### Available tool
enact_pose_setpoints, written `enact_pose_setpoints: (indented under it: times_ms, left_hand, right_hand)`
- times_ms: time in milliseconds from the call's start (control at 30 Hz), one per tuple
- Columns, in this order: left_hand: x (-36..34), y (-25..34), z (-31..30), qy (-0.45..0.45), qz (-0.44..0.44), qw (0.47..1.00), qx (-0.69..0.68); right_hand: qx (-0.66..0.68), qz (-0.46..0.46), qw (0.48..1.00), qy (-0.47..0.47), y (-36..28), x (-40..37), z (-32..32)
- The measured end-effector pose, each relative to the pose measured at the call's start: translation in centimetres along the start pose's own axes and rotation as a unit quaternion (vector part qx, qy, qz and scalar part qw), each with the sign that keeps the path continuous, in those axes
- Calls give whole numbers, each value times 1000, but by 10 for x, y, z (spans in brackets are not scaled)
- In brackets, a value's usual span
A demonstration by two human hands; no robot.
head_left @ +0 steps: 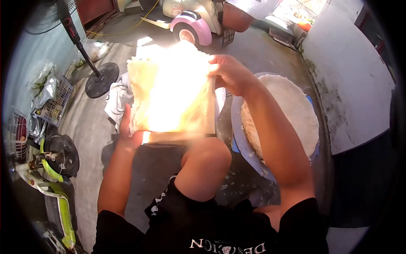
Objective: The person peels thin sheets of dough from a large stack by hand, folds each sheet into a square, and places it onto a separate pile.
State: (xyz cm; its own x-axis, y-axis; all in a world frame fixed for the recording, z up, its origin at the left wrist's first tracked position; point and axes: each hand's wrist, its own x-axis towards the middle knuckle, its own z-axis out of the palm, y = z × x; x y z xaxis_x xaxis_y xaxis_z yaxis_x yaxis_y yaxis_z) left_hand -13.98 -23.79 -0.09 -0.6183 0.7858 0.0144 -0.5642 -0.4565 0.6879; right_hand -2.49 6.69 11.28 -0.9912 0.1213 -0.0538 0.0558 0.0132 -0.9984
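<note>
A stack of thin, pale, squarish sheets (198,110) lies in front of me, its middle washed out by bright sunlight. My left hand (130,131) rests at the stack's lower left corner, thumb up along the left edge; its other fingers are partly hidden. At the upper right corner, my right hand (228,74) pinches the edge of the sheets between bent fingers. To the right, a thick pile of round, pale sheets (292,106) sits on a round light-coloured base (237,122), partly behind my right forearm. White cloth (119,99) shows at the stack's left side.
A standing fan (101,80) is at the upper left, with crates (57,101) along the left wall. A green scooter frame (63,211) stands at the lower left. Farther back are a pink-fendered vehicle (192,29) and a brown pot (237,17). My knee (207,165) is just below the stack.
</note>
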Motion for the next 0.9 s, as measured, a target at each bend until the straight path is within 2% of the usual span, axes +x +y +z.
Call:
enact_pose_setpoints:
  times_ms: [33,67,100,133,167,200,267,333,367,433,500,567,633,667,700,733,767,833,867,900]
  left_hand:
    - [-6,2,-1,158,-16,985,-66]
    - [-12,2,-21,164,-13,984,-66]
    - [-17,0,-56,149,-74,982,89]
    - [-18,-2,-80,132,-132,952,241]
    - [-16,-4,-87,140,-130,952,241]
    - [-14,-8,-92,149,-146,949,237]
    - [-8,-18,-109,157,-166,945,233]
    - [-3,-26,-123,171,-55,960,217]
    - [-3,-27,-129,166,-60,960,218]
    - [-8,-20,-121,141,-88,980,111]
    - [-13,-18,-119,147,-130,966,167]
    - [-17,-19,-125,150,-168,948,225]
    - [-21,-26,-139,118,-47,967,222]
    - [-23,-22,-144,113,-49,967,224]
    - [-24,-15,-141,190,-64,917,346]
    - [-21,-10,-127,256,-76,847,459]
    - [-22,-10,-110,236,-80,852,461]
    - [-27,-10,-65,278,107,742,601]
    - [-21,-18,-59,255,106,751,600]
    - [-17,-24,-55,198,182,765,586]
  right_hand:
    - [27,39,999,1,26,17,3]
    - [30,79,996,19,50,28,11]
    - [32,120,992,36,73,35,20]
    - [-17,157,985,70,96,41,24]
    - [-66,195,973,104,115,46,29]
    - [-64,196,974,98,126,48,32]
    - [-112,181,961,176,145,51,29]
    - [-109,174,960,193,143,47,26]
    - [-105,164,958,210,141,44,24]
    - [-77,165,960,214,137,38,21]
    - [-47,166,961,216,144,33,20]
    - [-96,145,962,211,165,33,15]
    - [-123,141,957,222,176,28,14]
    - [-207,87,944,240,184,25,11]
    - [-290,36,920,260,189,19,8]
    - [-294,86,918,252,167,2,10]
    - [-295,92,912,271,159,-15,3]
    - [-348,54,903,246,148,-55,-15]
    - [-376,50,884,271,138,-78,-22]
    - [-378,57,878,289,136,-101,-37]
